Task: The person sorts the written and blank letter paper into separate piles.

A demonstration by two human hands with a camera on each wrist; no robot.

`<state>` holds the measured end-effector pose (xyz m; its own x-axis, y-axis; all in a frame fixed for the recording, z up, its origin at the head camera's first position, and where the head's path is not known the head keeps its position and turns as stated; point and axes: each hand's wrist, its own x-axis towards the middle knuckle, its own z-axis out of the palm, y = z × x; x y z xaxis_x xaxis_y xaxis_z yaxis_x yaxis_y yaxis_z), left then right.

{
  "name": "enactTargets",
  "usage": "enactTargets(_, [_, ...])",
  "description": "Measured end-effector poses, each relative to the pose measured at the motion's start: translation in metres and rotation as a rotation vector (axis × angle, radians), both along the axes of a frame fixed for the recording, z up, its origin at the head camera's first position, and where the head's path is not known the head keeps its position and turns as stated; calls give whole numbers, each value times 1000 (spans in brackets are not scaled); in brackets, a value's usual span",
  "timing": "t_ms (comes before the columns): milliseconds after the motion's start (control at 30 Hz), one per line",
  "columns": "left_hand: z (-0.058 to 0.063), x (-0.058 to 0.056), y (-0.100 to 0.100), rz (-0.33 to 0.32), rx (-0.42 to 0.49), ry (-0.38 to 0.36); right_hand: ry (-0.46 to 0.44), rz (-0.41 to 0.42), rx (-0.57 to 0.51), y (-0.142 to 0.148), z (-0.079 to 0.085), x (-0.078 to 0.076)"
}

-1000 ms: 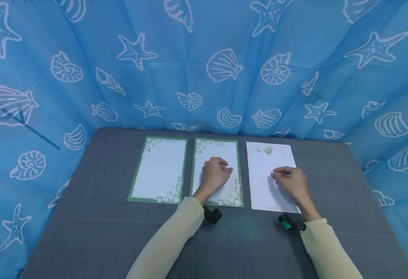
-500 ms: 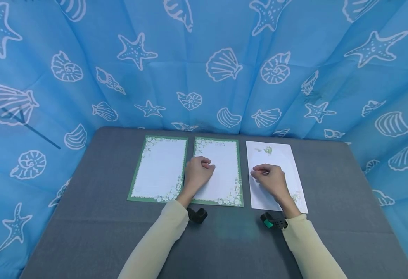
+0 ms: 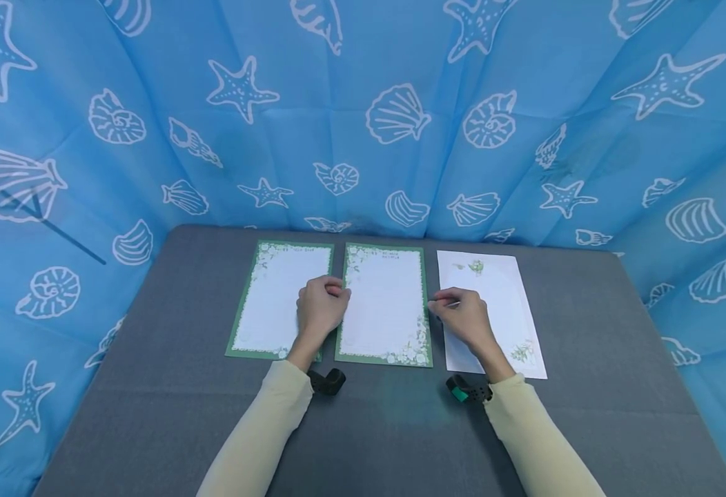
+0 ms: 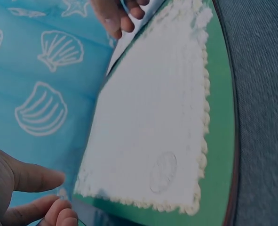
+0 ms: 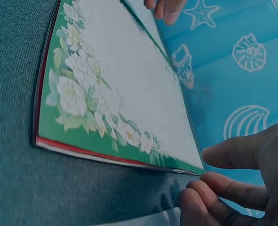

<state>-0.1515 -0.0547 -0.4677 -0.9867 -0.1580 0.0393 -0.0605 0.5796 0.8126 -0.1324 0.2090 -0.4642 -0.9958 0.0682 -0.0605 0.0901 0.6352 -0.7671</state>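
Note:
Three letter sheets lie in a row on the grey table. My left hand (image 3: 321,304) hovers over the right part of the left green-bordered sheet (image 3: 270,297), close to the left edge of the middle one. The middle sheet (image 3: 383,304), green-edged with white flowers, lies flat; in the right wrist view its edge looks layered, like a stack of paper. My right hand (image 3: 465,316) is between that stack and the plain white sheet (image 3: 506,290) with small green sprigs. On both hands the thumb and fingers are loosely bent, with a gap and nothing held. Contact with the edges is unclear.
A blue curtain (image 3: 326,124) with shells and starfish hangs behind and at both sides of the grey table (image 3: 394,442). Dark camera straps (image 3: 328,382) sit on the wrists, below pale yellow sleeves (image 3: 254,428).
Both hands have moved left: the left from over the middle sheet to the gap beside the left sheet, the right from over the white sheet to its left edge. The sheets stay put.

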Motion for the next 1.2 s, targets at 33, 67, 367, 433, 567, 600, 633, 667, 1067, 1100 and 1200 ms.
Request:
enactTargets(33, [-1, 0, -1, 4, -3, -3, -3, -5, 2, -1, -1, -1])
enactTargets(67, [-2, 0, -3, 7, -6, -5, -7, -6, 4, -2, -1, -1])
enactTargets(367, [-8, 1, -6, -14, -25, -34, -40, 4, 35, -8, -6, -7])
enactTargets(433, [-9, 1, -6, -21, -30, -41, -45, 15, 37, -9, -7, -7])
enactTargets(567, [-10, 2, -6, -37, -42, -54, -51, 33, 44, -12, -7, -7])
enactTargets(600, [-10, 2, -6, -41, -44, -58, -53, 39, 45, -12, -6, -6])
enactTargets(633, [-10, 2, -6, -46, -46, -62, -55, 44, 46, -13, -6, -6])
enactTargets(667, [-10, 2, -6, -52, -49, -69, -56, 47, 48, -14, -5, -6])
enactTargets(1067, [-10, 4, -4, -86, -58, -77, -65, 49, 65, -18, -1, -4])
enactTargets(1100, [-10, 4, -4, -86, -57, -73, -64, 49, 66, -18, -1, -3])
enactTargets(1200, [-10, 5, -4, -83, -45, -69, -53, 46, 68, -18, -1, -2])
